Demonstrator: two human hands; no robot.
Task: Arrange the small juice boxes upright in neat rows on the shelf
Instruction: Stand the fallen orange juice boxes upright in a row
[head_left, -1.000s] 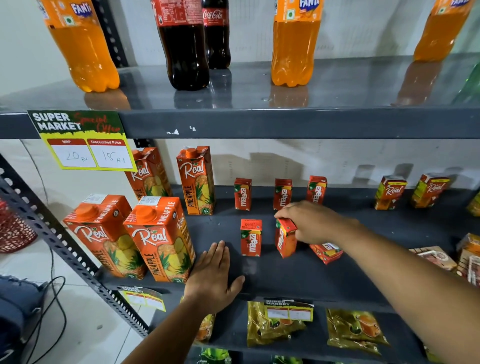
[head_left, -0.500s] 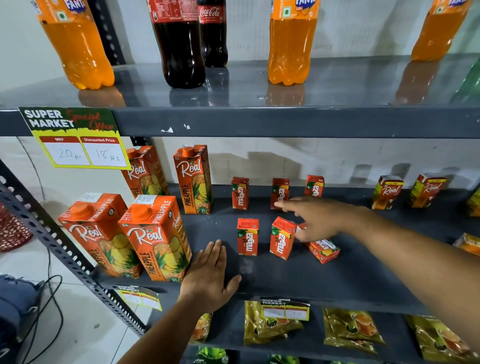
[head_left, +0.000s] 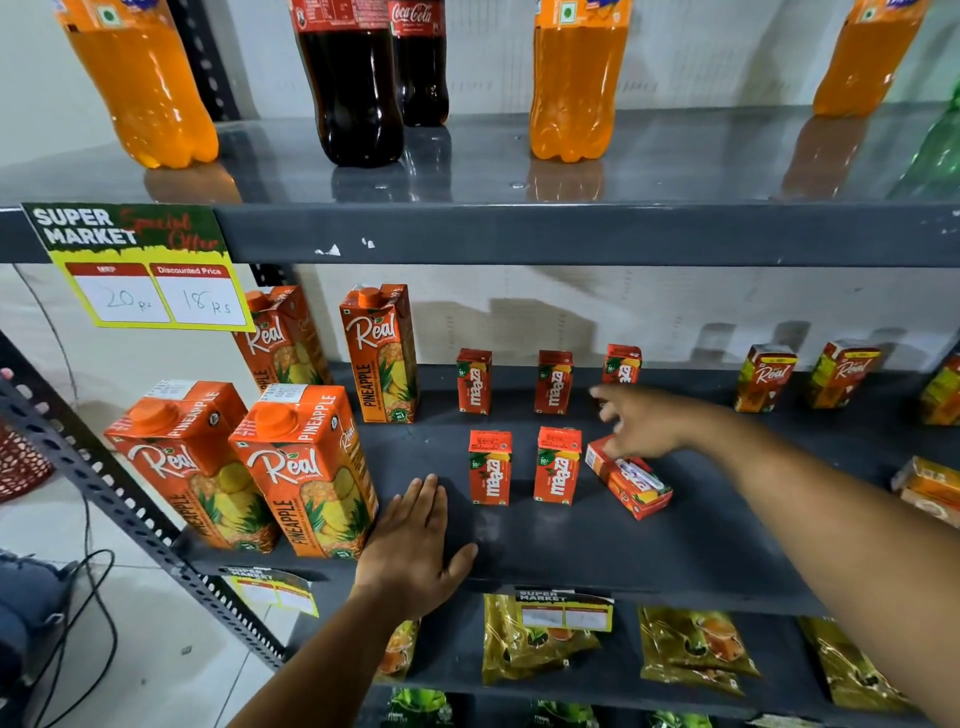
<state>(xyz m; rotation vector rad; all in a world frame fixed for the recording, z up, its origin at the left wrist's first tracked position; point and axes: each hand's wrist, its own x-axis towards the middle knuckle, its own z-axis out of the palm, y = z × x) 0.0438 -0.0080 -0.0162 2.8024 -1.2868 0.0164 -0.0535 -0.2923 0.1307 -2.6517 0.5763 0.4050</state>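
Small red Maaza juice boxes stand on the dark middle shelf (head_left: 649, 551). Three stand upright in the back row: left (head_left: 474, 381), middle (head_left: 554, 382), right (head_left: 622, 364). Two stand upright in front: left (head_left: 489, 466) and right (head_left: 557, 465). One more Maaza box (head_left: 631, 478) lies on its side just right of them. My right hand (head_left: 641, 422) hovers over that lying box with fingers spread, holding nothing. My left hand (head_left: 413, 540) rests flat and open on the shelf's front, beside the big cartons.
Tall Real pineapple cartons (head_left: 306, 467) fill the shelf's left. Small Real juice boxes (head_left: 766, 378) stand at the back right, another lies at the right edge (head_left: 930, 488). Soda bottles (head_left: 353, 83) line the upper shelf. Pouches (head_left: 530, 639) lie on the lower shelf.
My right hand let go of the front right Maaza box, which now stands upright, and moved right over the lying box. My left hand stayed flat on the shelf.
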